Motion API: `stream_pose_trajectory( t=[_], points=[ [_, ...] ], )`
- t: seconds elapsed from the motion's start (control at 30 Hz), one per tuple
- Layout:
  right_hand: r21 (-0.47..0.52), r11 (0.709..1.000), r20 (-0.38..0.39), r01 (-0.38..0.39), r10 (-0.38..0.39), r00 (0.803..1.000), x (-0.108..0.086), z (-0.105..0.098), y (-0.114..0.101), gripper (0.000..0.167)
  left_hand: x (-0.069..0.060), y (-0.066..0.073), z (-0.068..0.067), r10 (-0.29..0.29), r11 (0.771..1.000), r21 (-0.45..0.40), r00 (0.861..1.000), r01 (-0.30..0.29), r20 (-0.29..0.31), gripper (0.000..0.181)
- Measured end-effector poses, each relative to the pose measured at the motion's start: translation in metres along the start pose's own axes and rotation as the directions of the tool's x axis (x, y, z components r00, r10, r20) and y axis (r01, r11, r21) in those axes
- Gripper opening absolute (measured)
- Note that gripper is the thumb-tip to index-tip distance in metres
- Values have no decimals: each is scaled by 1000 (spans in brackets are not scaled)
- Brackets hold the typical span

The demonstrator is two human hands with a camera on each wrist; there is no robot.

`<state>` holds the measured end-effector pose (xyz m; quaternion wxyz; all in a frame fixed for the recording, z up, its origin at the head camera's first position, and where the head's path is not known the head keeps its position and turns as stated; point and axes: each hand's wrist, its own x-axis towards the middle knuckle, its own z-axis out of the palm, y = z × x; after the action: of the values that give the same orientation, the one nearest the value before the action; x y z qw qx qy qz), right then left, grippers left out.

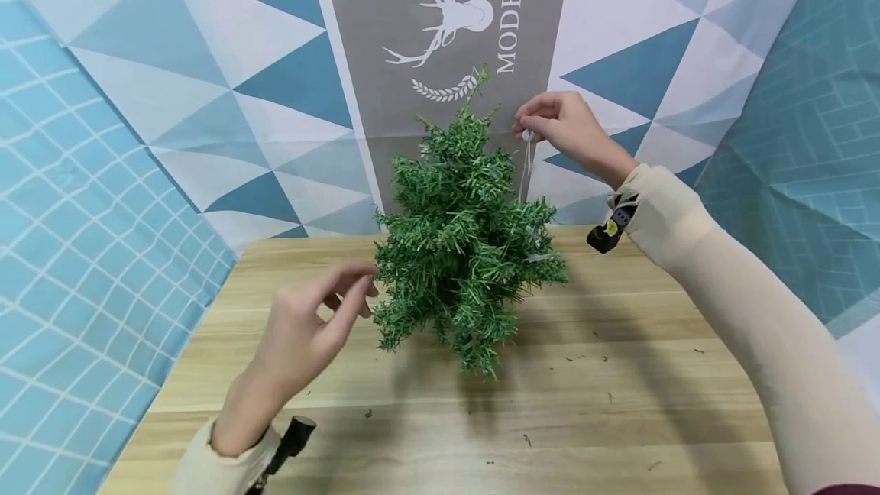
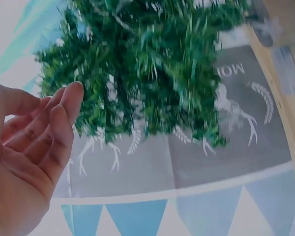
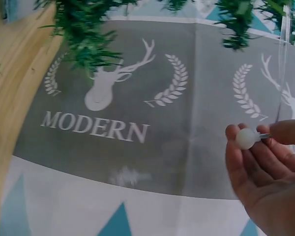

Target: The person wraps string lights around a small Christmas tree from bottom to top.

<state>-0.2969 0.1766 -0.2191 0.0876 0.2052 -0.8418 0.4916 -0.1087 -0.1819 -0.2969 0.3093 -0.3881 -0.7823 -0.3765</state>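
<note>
Here's the green tree (image 1: pixel 461 243), upright on the table (image 1: pixel 619 403), and up beside its right flank the right hand (image 1: pixel 567 128) pinches a white bulb (image 3: pixel 246 139) between thumb and fingers, seemingly to keep the thin wire (image 3: pixel 283 59) from snagging. By the tree's left edge, the left hand (image 1: pixel 302 327) hovers loosely curled, gripping nothing visible, perhaps placed for steadying.

I can read one word, MODERN (image 3: pixel 95 127), in white capitals on the grey panel (image 1: pixel 543 21) of the cloth (image 1: pixel 619 59) before me — nearly level from my right wrist, sideways from my head. White signs share the panel: a stag's head (image 1: pixel 467 15) and a leafy sprig (image 1: pixel 443 90).
</note>
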Motion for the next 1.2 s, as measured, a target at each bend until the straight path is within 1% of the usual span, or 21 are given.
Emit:
stream_pose_trajectory(
  t=[0.07,0.13,0.2,0.27,0.33,0.37,0.47,0.57,0.67,0.7,0.77,0.8,0.87,0.93,1.03,1.1,1.13,1.17,1.2],
  points=[
    [-47,999,-11,-8,8,1000,4,-2,-7,25,7,-8,-6,5,1000,20,1000,-4,-16,21],
    [-54,998,-13,-20,19,1000,8,-3,-14,25,14,-16,-13,-13,999,30,1000,14,-27,19],
    [-29,999,-5,-26,26,1000,13,-3,-21,26,23,-24,-22,-61,998,32,998,61,-29,17],
    [33,999,15,-24,24,1000,18,-3,-27,30,33,-32,-32,-131,991,22,991,131,-21,14],
    [99,995,40,-18,14,999,23,-3,-33,36,44,-40,-39,-215,977,5,977,215,-4,14],
    [126,992,49,-16,10,999,25,-3,-35,40,51,-43,-42,-256,967,-1,967,256,8,14],
    [202,979,75,-15,0,997,30,-2,-42,46,71,-56,-44,-337,939,-50,940,339,54,20],
    [274,961,107,-29,0,994,34,0,-48,48,91,-66,-39,-380,910,-132,919,392,107,24],
    [329,943,158,-54,2,987,37,4,-54,47,112,-74,-29,-396,880,-213,903,425,166,27],
    [341,938,179,-60,-2,984,38,5,-55,46,120,-76,-26,-402,865,-242,896,438,186,28],
    [370,927,222,-69,-16,975,40,7,-58,42,134,-79,-20,-415,832,-295,881,469,229,32],
    [382,921,239,-72,-24,971,41,8,-59,40,141,-81,-17,-424,811,-324,871,486,247,33],
    [421,903,273,-85,-37,961,43,8,-61,36,154,-83,-10,-444,767,-371,851,523,281,37],
    [459,883,302,-99,-50,952,44,9,-62,33,166,-86,-3,-465,732,-393,830,557,309,40],
    [509,852,342,-123,-69,937,47,11,-64,32,175,-90,9,-477,681,-416,796,603,373,44],
    [525,841,366,-127,-89,927,48,13,-66,34,176,-93,15,-477,655,-410,768,635,427,44],
    [528,840,376,-126,-98,921,48,15,-67,35,175,-95,18,-474,644,-411,758,645,448,43],
    [526,841,385,-124,-105,917,49,17,-68,35,173,-96,19,-469,637,-412,752,651,463,40],
    [520,846,390,-120,-110,914,49,18,-70,36,171,-97,20,-466,634,-414,751,653,468,36]
  ],
)
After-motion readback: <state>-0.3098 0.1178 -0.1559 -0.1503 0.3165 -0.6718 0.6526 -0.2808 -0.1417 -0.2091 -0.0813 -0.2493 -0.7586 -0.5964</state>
